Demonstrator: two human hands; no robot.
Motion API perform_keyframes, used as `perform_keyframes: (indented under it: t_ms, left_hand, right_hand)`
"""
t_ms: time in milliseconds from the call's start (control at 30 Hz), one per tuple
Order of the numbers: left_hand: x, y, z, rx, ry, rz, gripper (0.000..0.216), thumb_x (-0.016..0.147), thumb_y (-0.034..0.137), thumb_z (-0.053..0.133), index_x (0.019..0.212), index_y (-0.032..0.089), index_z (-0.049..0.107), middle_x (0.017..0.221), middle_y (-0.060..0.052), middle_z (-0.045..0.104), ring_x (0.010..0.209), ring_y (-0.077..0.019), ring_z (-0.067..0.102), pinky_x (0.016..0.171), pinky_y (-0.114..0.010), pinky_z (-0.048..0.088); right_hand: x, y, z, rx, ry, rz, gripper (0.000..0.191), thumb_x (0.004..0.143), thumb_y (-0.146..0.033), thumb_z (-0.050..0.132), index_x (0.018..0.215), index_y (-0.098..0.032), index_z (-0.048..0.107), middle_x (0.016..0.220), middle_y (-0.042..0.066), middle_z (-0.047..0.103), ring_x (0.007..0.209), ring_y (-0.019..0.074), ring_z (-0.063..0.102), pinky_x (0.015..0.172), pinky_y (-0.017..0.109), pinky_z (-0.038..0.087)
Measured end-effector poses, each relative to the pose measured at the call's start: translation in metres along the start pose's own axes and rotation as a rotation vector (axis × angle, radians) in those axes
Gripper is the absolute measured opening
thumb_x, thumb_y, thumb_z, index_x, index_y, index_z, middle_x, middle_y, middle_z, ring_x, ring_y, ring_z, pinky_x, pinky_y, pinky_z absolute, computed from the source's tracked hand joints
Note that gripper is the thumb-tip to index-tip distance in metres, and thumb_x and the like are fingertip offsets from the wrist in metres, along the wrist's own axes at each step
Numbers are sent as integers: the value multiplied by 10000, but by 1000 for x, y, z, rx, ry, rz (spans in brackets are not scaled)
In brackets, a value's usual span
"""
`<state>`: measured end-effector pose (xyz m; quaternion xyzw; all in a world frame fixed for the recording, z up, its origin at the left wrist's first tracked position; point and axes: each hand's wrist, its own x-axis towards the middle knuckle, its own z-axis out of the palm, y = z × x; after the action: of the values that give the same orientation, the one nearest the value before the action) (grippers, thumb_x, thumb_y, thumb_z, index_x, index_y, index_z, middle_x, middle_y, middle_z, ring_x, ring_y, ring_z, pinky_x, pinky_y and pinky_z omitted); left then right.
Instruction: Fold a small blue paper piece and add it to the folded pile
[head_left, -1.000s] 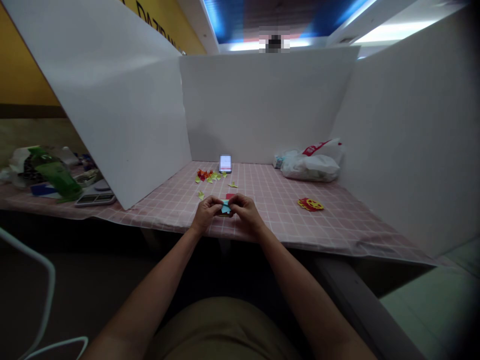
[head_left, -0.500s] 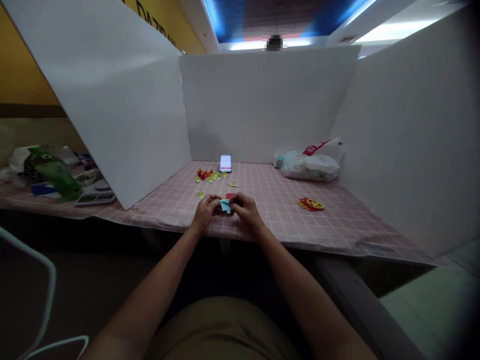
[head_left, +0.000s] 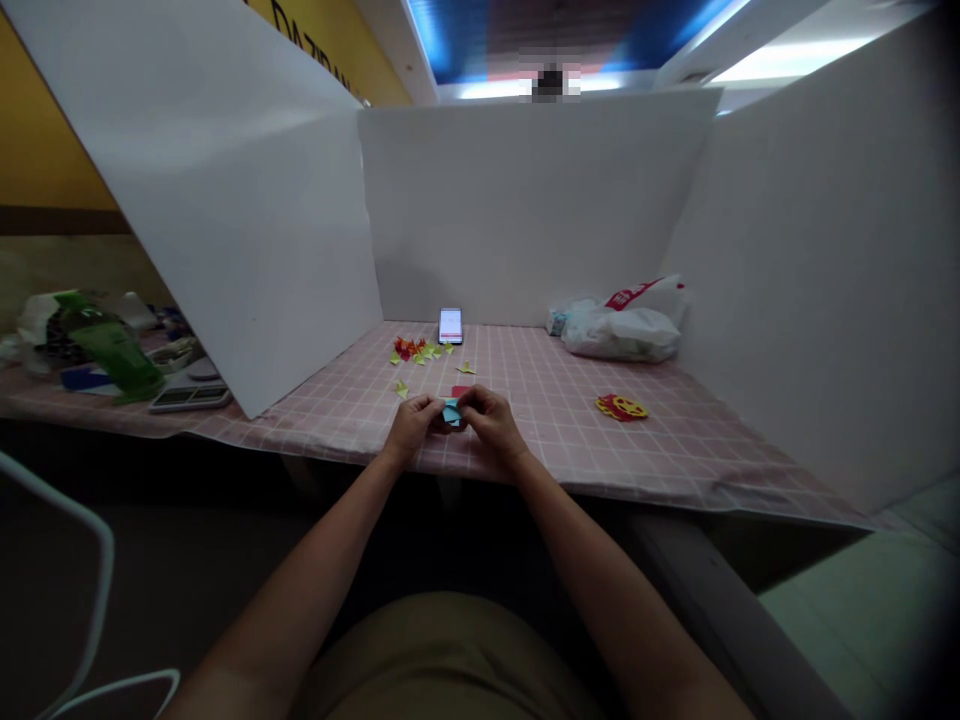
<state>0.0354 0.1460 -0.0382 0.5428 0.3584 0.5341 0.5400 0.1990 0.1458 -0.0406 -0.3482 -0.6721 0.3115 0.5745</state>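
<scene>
A small piece of light-blue folded paper (head_left: 451, 412) is pinched between my two hands, close to the table's front edge. My left hand (head_left: 414, 424) is closed on its left side, and my right hand (head_left: 486, 414) grips the right side with thumb and fingertips. Part of the paper is covered by my fingers. Just behind it lies a red piece of paper (head_left: 460, 391), partly hidden. Beyond my left hand a small yellow folded paper piece (head_left: 402, 389) rests on the cloth, with another yellow folded piece (head_left: 466, 368) farther back.
A pile of red and orange folded papers (head_left: 409, 349) with yellow ones sits back left, near an upright phone (head_left: 451, 326). Red and yellow cut-out shapes (head_left: 622, 407) lie to the right. Behind them is a white plastic bag (head_left: 622, 330). White panels (head_left: 525, 210) enclose the checked tablecloth (head_left: 540, 440).
The light-blue paper shows a smaller, changed shape between my fingers, its lower part less visible than before. Both hands stay in nearly the same place.
</scene>
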Motion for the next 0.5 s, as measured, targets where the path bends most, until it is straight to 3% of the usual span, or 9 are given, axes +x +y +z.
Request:
perform_keyframes:
  t_ms: [167,367,500]
  left_hand:
    - [1,-2,-1,24,12,35,253,718,394,740,711,159,648,626,10,676,554,-155,665,582,-269,549]
    - [1,-3,-2,66,40,61,254,721,396,735,726,154,655,639,10,668,544,-147,649,575,-272,545]
    - [2,-3,-3,95,40,66,257,713,391,741,698,152,649,619,5,659,519,-139,632,544,-254,524]
  right_hand:
    - [0,-5,1,92,-25,51,48,726,-227,601,763,-199,589,716,-12,597,644,142,578,601,269,490]
    - [-1,-7,-1,209,-90,167,242,815,-420,614,909,-204,557,733,-17,605,542,125,593,497,257,511]
    - [-2,-6,-1,225,-131,232,298,806,-479,637,819,-188,574,654,-19,584,460,112,539,415,236,449]
